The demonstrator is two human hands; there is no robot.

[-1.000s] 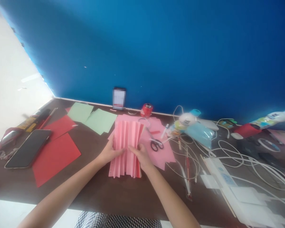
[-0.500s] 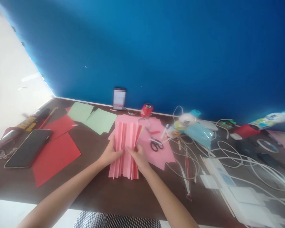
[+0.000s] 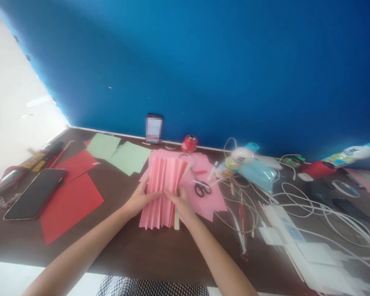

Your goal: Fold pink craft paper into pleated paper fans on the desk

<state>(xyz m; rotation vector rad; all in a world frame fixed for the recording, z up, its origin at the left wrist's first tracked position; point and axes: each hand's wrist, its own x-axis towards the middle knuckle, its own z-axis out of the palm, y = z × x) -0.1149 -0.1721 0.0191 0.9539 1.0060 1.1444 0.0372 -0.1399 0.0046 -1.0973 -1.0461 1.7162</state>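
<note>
Between my two hands is a pleated pink paper (image 3: pixel 163 174), its folds running lengthwise away from me. My left hand (image 3: pixel 141 197) grips its left edge, thumb lying across the pleats. On the other side, my right hand (image 3: pixel 181 202) holds the right edge with the thumb pressed on the front; its other fingers are hidden behind the paper. A pale green strip (image 3: pixel 176 222) shows along the paper's right edge. Flat pink sheets (image 3: pixel 206 207) lie behind and to the right, with black-handled scissors (image 3: pixel 202 189) on top of them.
Red sheets (image 3: pixel 72 207) and a dark phone (image 3: pixel 35 193) lie at the left, green sheets (image 3: pixel 131 156) farther back. A propped-up phone (image 3: pixel 154 128) and a red round container (image 3: pixel 190 143) stand by the blue wall. Tangled white cables (image 3: pixel 311 205) and a power strip (image 3: pixel 283 226) fill the right.
The pleats have spread wider and lie flatter between my hands, and the pale green strip shows more at the lower right. Both hands keep their hold in nearly the same place.
</note>
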